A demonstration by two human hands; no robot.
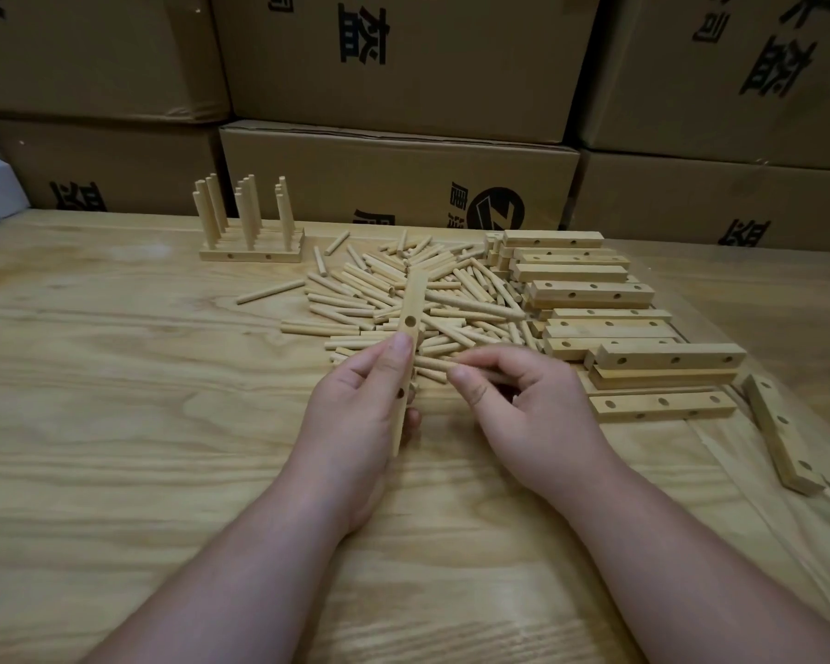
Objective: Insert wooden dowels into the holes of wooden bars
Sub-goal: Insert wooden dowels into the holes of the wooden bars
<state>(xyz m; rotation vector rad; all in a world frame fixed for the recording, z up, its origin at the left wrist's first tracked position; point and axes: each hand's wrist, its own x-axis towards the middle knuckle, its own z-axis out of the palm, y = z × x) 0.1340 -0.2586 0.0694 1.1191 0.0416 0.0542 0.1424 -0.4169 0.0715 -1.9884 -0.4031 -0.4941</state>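
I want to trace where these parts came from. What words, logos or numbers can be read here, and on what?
Cardboard boxes behind the table: large black printed characters, upside down and cut off by the frame; I cannot read them reliably.
Lower middle box: a round black logo with a "Z"-like mark, partly hidden.
Wooden bars and dowels: no text visible.

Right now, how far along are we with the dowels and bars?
Done: a few finished bars stand at the back left, dowels upright in them. In hand: the left hand grips an empty bar while the right hand pinches a dowel from the pile. Left: a large stack of empty bars on the right, so it is early.
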